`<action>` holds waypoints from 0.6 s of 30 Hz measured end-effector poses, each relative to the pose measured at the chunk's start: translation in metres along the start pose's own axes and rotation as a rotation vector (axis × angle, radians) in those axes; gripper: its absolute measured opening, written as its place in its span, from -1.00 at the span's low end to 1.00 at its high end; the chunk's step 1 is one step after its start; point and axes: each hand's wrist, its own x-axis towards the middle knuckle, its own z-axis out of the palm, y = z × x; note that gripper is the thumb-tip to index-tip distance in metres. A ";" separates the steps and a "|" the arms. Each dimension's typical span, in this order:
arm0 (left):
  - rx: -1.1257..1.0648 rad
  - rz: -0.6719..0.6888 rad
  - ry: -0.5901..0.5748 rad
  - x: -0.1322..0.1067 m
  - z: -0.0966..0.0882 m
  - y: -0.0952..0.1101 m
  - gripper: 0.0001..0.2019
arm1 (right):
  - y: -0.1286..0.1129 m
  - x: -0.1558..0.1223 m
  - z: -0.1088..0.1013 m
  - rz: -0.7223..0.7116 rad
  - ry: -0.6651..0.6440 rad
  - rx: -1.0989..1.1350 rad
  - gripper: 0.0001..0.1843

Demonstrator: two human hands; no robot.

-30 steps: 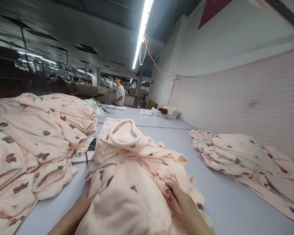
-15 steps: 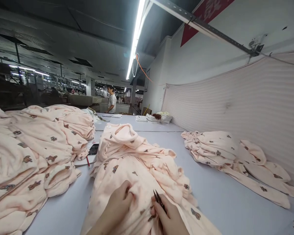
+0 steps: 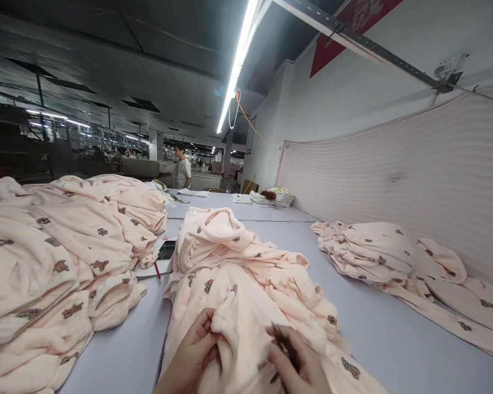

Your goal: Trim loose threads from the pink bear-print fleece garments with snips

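Observation:
A pale pink fleece garment with small brown bear prints (image 3: 246, 279) lies bunched on the grey table (image 3: 386, 334) in front of me. My left hand (image 3: 195, 350) pinches a fold of this garment at the bottom centre, fingers closed on the cloth. My right hand (image 3: 296, 361) sits just right of it, curled around small dark thread snips (image 3: 285, 342) whose blades rest on the fabric. The snips are blurred by motion.
A tall stack of the same pink garments (image 3: 61, 257) fills the left. Another heap (image 3: 394, 257) lies at the right by a striped pink cloth wall (image 3: 414, 180). A phone (image 3: 167, 249) and red pen (image 3: 158, 271) lie between the piles. A person (image 3: 183, 172) stands far back.
My left hand has gathered a fold of the garment and pinched it. My right hand with the snips has shifted slightly right and lower. The view has panned a little.

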 end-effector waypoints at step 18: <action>0.347 0.265 0.205 -0.006 -0.007 -0.014 -0.79 | 0.007 0.013 0.053 -0.173 -0.027 -0.346 -0.78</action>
